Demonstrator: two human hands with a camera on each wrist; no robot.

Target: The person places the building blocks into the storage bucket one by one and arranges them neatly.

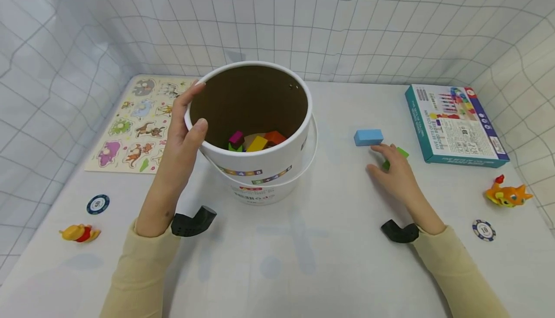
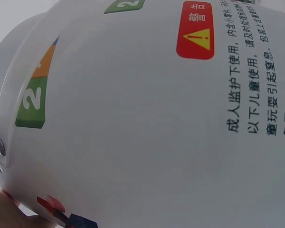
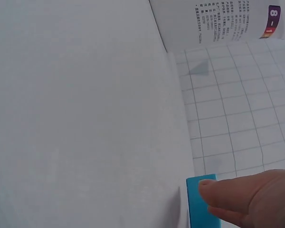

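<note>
A white bucket with printed sums stands on the table. My left hand grips its left rim, fingers over the edge and thumb near the front. Coloured wooden blocks lie inside, in purple, yellow, orange and green. The bucket's wall fills the left wrist view. To the right of the bucket, my right hand hovers with loosely bent fingers over a green block, which it partly hides. A blue block sits just beyond its fingertips; whether they touch it I cannot tell.
An animal puzzle board lies behind my left arm. At the right are a boxed toy set, an orange figure and a poker chip. Another chip and a small yellow-and-red figure lie at the left.
</note>
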